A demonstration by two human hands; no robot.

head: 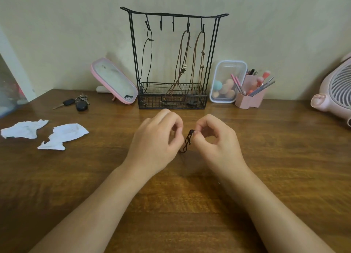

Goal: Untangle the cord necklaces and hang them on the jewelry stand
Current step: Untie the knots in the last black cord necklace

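Observation:
A black wire jewelry stand (173,15) with a mesh basket base stands against the wall. A black cord necklace (145,63) hangs from its leftmost hook, and two brown cord necklaces (182,63) hang from the two right hooks, their ends in the basket. Two middle hooks are bare. In front of the stand, my left hand (155,138) and my right hand (216,138) hover over the table. Between them runs a short twisted stretch of dark cord (187,141). My right fingertips pinch its top end; its lower end runs behind my left hand's curled fingers.
A pink mirror (114,81) leans left of the stand, with keys (78,101) near it. Two crumpled white tissues (62,136) lie at the left. A clear box of sponges (227,82), a pink brush holder (250,95) and a pink fan (336,89) stand at the right.

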